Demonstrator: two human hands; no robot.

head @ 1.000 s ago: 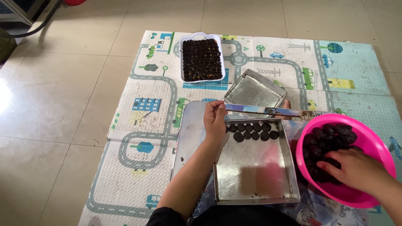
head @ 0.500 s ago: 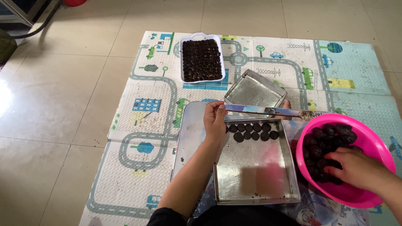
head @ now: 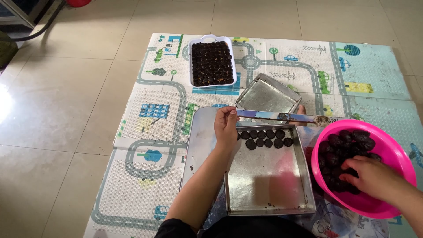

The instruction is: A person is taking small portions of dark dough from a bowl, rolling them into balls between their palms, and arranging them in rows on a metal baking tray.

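Two hands work low in the frame. The right hand (head: pixel 372 178) digs into the pink bowl (head: pixel 398 156) of dark round pieces (head: pixel 341 145), fingers curled among them (grip hidden). The left hand (head: pixel 226 125) pinches a long flat strip (head: pixel 282 117) over the square metal tray (head: pixel 269 183). Farther up, a smaller metal tray (head: pixel 266 94); topmost, a full white tray (head: pixel 212 62).

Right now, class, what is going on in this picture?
A person kneels at a play mat. The left hand steadies a long ruler across a metal tray holding two short rows of dark round pieces. The right hand reaches into a pink bowl of more. A filled white tray sits farther off.
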